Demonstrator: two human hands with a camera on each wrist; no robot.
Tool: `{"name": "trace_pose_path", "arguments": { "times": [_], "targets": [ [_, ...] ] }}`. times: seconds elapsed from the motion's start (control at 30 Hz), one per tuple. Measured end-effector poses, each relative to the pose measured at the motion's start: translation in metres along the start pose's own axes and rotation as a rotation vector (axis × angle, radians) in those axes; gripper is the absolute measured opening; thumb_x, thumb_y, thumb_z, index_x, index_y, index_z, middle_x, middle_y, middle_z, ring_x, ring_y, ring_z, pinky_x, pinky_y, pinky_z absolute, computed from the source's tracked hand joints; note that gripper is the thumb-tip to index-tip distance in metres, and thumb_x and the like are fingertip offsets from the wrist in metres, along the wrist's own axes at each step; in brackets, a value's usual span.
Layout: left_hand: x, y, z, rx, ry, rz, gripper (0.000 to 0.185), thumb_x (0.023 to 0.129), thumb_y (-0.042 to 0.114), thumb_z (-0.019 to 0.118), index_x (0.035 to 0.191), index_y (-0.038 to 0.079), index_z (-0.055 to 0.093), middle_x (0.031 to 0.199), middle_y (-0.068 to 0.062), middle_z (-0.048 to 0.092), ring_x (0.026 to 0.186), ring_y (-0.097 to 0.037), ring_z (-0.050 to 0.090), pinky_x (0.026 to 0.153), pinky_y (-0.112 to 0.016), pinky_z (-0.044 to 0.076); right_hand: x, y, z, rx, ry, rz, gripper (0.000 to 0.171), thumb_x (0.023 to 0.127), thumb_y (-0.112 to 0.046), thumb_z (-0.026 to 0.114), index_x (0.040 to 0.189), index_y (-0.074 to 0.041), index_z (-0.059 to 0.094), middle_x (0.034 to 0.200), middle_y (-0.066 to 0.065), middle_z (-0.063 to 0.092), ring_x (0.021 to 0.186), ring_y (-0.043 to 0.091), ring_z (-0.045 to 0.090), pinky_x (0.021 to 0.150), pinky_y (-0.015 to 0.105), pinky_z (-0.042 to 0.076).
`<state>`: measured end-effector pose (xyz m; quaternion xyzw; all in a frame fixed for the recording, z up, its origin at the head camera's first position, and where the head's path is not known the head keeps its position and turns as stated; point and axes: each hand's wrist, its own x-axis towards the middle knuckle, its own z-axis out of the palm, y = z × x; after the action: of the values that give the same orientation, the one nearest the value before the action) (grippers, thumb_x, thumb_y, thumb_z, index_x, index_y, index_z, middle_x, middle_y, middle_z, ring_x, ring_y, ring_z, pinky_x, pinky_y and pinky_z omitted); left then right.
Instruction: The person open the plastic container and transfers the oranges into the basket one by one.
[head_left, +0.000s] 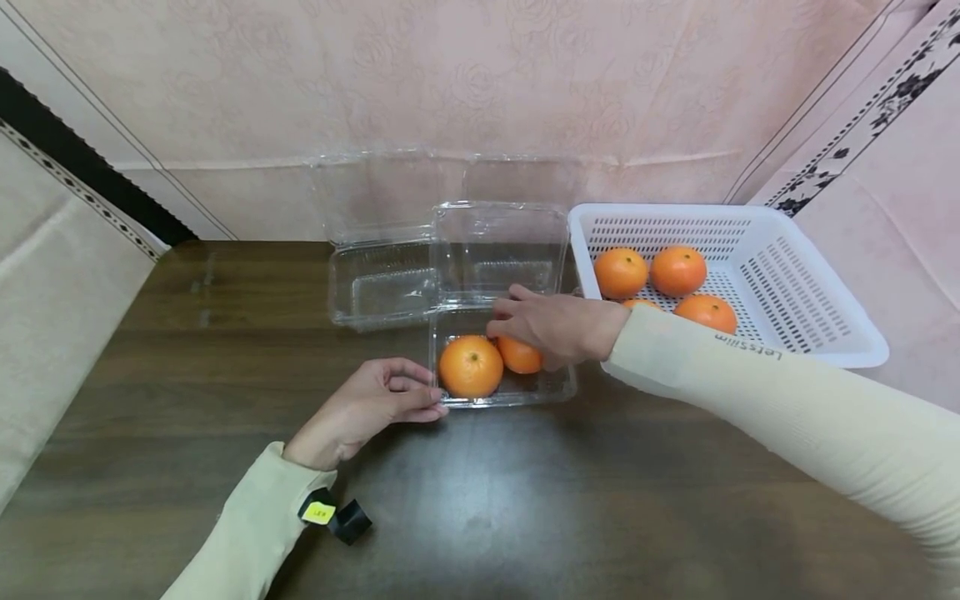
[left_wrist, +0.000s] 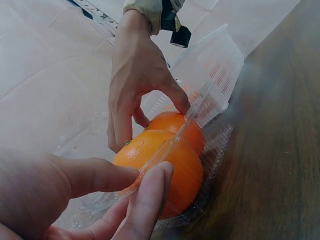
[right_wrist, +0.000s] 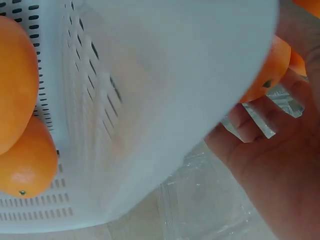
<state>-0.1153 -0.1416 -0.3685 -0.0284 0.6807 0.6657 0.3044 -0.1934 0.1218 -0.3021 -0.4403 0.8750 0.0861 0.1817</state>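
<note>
A clear plastic clamshell box (head_left: pixel 555 390) lies open on the dark wooden table, its lid standing up behind it. Two oranges are inside. My right hand (head_left: pixel 525 321) reaches over the box and curls round the right orange (head_left: pixel 519 357). The left orange (head_left: pixel 471 366) lies free beside it. My left hand (head_left: pixel 429 402) pinches the box's front left rim. In the left wrist view my left hand (left_wrist: pixel 147 175) holds the rim (left_wrist: pixel 165 147) between thumb and finger in front of the near orange (left_wrist: pixel 185 175), and the right hand's fingers (left_wrist: pixel 120 135) wrap the far orange (left_wrist: pixel 170 122).
A white slotted basket (head_left: pixel 750 213) with several oranges (head_left: pixel 678 270) stands right of the box; its wall (right_wrist: pixel 150 100) fills the right wrist view. A second open clear box (head_left: pixel 382 283) sits behind on the left. A pink wall covering closes off the back.
</note>
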Motion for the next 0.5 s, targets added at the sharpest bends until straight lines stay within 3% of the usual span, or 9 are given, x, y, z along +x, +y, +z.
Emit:
{"name": "trace_pose_path", "arguments": {
  "times": [0.27, 0.5],
  "targets": [
    [0.002, -0.001, 0.000, -0.018, -0.004, -0.004, 0.039, 0.097, 0.002, 0.067, 0.129, -0.010, 0.051, 0.103, -0.016, 0.075, 0.091, -0.019, 0.077, 0.092, -0.037, 0.063, -0.003, 0.002, -0.010, 0.019, -0.024, 0.013, 0.069, 0.079, -0.010, 0.087, 0.139, -0.026, 0.057, 0.146, 0.002, 0.049, 0.127, 0.025, 0.041, 0.086, 0.035, 0.064],
    [0.003, -0.004, 0.001, -0.043, -0.027, 0.025, 0.037, 0.097, -0.001, 0.066, 0.127, -0.013, 0.049, 0.100, -0.014, 0.075, 0.090, -0.019, 0.076, 0.093, -0.038, 0.063, -0.010, 0.002, -0.022, 0.022, -0.006, 0.019, 0.069, 0.077, -0.019, 0.091, 0.137, -0.028, 0.059, 0.140, 0.000, 0.053, 0.125, 0.024, 0.043, 0.091, 0.038, 0.063]
  ]
}}
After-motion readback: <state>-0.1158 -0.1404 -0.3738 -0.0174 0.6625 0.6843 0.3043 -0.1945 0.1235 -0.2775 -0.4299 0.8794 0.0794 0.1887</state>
